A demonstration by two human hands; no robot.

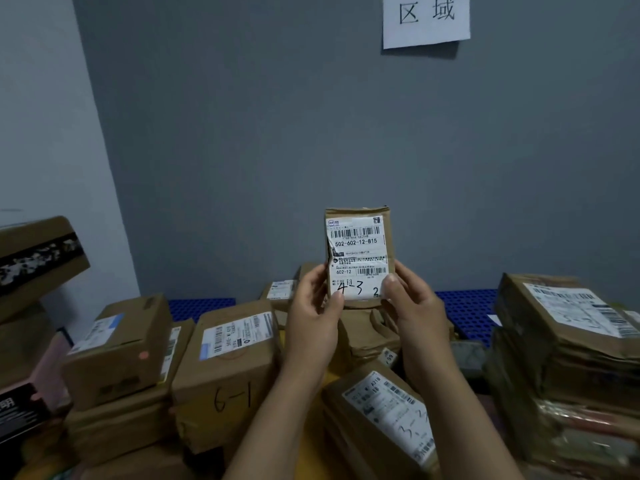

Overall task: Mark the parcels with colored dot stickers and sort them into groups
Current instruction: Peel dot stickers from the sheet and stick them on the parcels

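The person holds a small brown paper parcel (358, 252) upright in front of the grey wall (242, 150). Its white shipping label (356, 237) faces the camera, with "4-3" handwritten in black near the label's bottom edge. Both bare forearms rise from the bottom of the view, and the hands meet at the parcel's lower part, lifted clear above the pile. The left hand (317, 308) has its thumb (337, 299) pressed on the label's lower left corner and its fingers (313, 277) curled behind the left edge. The right hand (415, 306) mirrors it, with its thumb on the lower right of the label and its fingers wrapped round the right edge, so both hands grip the parcel. Below and to the left stands a large brown cardboard box marked "6-1" (225, 368). Beside that is a smaller brown cardboard box (121, 368) with an orange dot sticker (143, 355) on its front face. Under the right forearm lies a flat brown labelled parcel (374, 410). At the right is a tall stack of flat brown paper parcels (568, 358). A blue perforated plastic surface (464, 310) shows behind the piles, and a white paper sign (426, 19) with two black characters hangs on the wall.
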